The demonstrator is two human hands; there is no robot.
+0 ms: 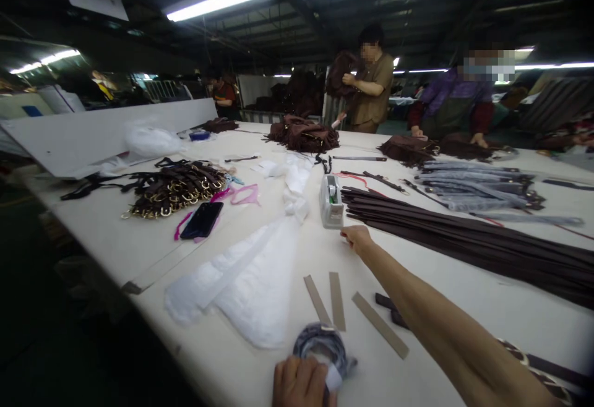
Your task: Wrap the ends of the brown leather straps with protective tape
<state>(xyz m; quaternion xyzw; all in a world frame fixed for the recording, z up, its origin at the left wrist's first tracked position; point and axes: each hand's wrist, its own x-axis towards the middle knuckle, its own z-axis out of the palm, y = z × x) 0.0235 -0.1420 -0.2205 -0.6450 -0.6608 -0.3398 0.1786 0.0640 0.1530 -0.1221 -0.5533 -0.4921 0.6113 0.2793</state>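
My left hand (299,382), at the bottom of the view, has its fingers curled over the near side of a coiled strap (320,340) that looks wrapped in clear film. A white bit shows beside my fingers. My right arm reaches forward over the table. At its end, my right hand (357,238) is closed in a pinch at the near end of a tape dispenser (331,203); what lies between the fingertips is too small to make out. Flat grey-beige strips (338,302) lie between my hands, and short dark pieces (392,309) are partly hidden under my right forearm.
Long dark straps (455,227) stretch across the right, with film-wrapped straps (473,184) behind. White plastic film (255,283), a phone (202,220) and straps with gold rings (179,187) lie left. Brown bags (301,133) sit farther back. Co-workers (371,85) stand across the table.
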